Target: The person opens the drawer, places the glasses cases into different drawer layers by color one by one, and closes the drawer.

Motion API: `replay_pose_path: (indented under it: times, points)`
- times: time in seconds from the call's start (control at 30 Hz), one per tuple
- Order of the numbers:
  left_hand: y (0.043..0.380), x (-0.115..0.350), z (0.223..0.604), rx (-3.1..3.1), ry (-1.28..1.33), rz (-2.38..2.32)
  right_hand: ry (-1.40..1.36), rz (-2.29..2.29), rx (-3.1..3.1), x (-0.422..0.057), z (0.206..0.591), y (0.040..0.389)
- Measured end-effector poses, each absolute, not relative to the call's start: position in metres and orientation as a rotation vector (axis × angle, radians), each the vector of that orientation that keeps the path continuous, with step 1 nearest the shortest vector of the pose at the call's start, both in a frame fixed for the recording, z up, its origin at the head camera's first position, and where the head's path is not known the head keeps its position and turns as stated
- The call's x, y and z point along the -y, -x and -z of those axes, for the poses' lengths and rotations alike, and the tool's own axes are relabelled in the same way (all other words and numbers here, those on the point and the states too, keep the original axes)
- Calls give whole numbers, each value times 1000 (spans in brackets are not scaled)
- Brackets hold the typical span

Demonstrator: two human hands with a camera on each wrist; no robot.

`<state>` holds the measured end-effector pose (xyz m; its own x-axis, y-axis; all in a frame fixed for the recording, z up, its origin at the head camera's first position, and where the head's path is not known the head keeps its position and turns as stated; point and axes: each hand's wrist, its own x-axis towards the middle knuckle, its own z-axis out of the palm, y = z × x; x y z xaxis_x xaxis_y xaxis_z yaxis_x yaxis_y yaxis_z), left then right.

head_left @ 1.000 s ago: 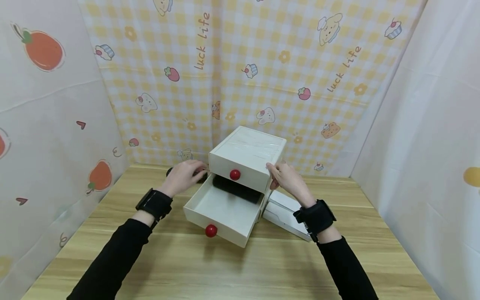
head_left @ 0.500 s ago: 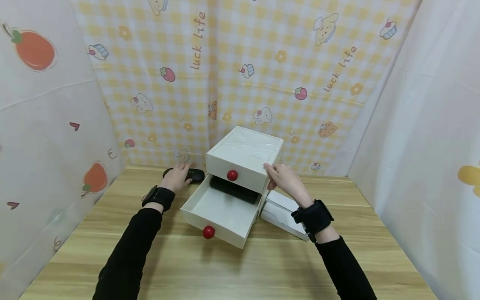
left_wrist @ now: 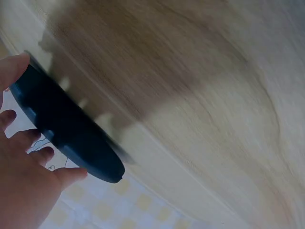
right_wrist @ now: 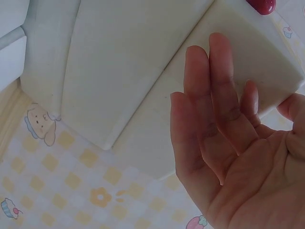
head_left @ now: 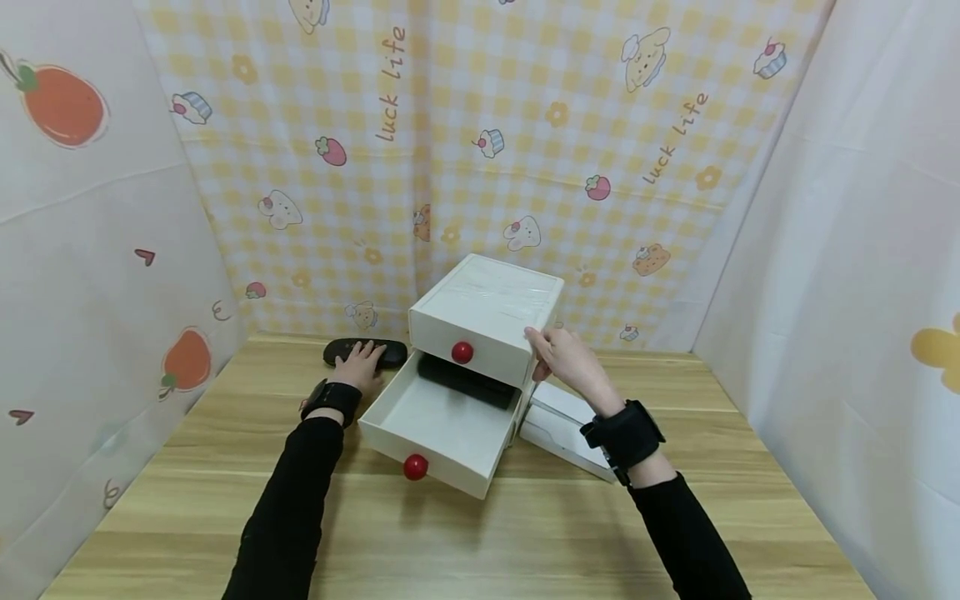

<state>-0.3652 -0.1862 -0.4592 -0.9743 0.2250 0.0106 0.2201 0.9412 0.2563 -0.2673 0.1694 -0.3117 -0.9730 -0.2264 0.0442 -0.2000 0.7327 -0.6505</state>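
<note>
My left hand reaches to the back left of the table, fingers spread over a black oblong case with rounded ends. In the left wrist view the thumb is at one end of this case, with the other fingertips along its edge. My right hand touches the front right top corner of a white drawer cabinet. Its fingers stretch along the cabinet's side in the right wrist view. The lower drawer is pulled out, with a long black object at its back, partly hidden.
A white box lies beside the cabinet on the right. Red knobs stick out from the drawer fronts. The wooden table ends at a checked curtain behind, with pale curtains at the sides.
My left hand has left the cabinet's left side and moved left onto the black case, its fingers now spread. My right hand has stayed at the cabinet corner.
</note>
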Motion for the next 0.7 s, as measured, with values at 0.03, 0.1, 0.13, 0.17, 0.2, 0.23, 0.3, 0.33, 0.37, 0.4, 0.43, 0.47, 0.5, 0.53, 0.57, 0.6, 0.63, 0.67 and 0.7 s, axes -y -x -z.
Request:
replay_pose_path:
  times: [0.03, 0.1, 0.13, 0.17, 0.2, 0.23, 0.3, 0.33, 0.37, 0.4, 0.43, 0.47, 0.5, 0.53, 0.57, 0.6, 0.63, 0.67, 0.7]
  points:
    - [366, 186, 461, -3084, -348, -397, 354, 1076, -2891, -169, 312, 267]
    - [366, 186, 463, -3090, -337, -383, 357, 1072, -2895, -170, 312, 267]
    - [367, 186, 464, -3101, -337, -366, 358, 1069, -2898, -170, 312, 267]
    - [366, 186, 465, -3114, -339, -345, 361, 1069, -2898, -170, 312, 267]
    - [366, 186, 466, -3130, -340, -327, 361, 1068, -2899, -170, 312, 267]
    - [365, 186, 467, -3150, -342, -300, 359, 1070, -2897, -170, 311, 267]
    - [364, 187, 467, -3188, -352, -255, 358, 1076, -2890, -169, 311, 267]
    - [364, 188, 467, -3207, -361, -230, 357, 1075, -2889, -169, 311, 267]
    - [363, 188, 467, -3219, -368, -219, 353, 1077, -2887, -169, 310, 267]
    - [363, 188, 467, -3227, -374, -215, 350, 1074, -2886, -169, 310, 267]
    - [362, 189, 467, -3233, -383, -208, 348, 1074, -2885, -169, 310, 267]
    - [361, 189, 467, -3240, -395, -196, 349, 1072, -2885, -169, 310, 267]
    - [361, 189, 468, -3245, -405, -191, 349, 1071, -2884, -169, 310, 267]
    - [361, 188, 468, -3250, -415, -192, 348, 1072, -2884, -169, 310, 266]
    - [361, 188, 469, -3255, -424, -199, 347, 1076, -2883, -169, 310, 266]
    - [361, 188, 470, -3261, -433, -187, 349, 1081, -2883, -169, 310, 266]
    - [360, 187, 470, -3266, -441, -181, 350, 1084, -2882, -169, 310, 266]
    - [360, 187, 471, -3273, -444, -178, 350, 1087, -2882, -168, 311, 266]
    - [360, 187, 472, -3275, -440, -178, 350, 1090, -2880, -168, 311, 266]
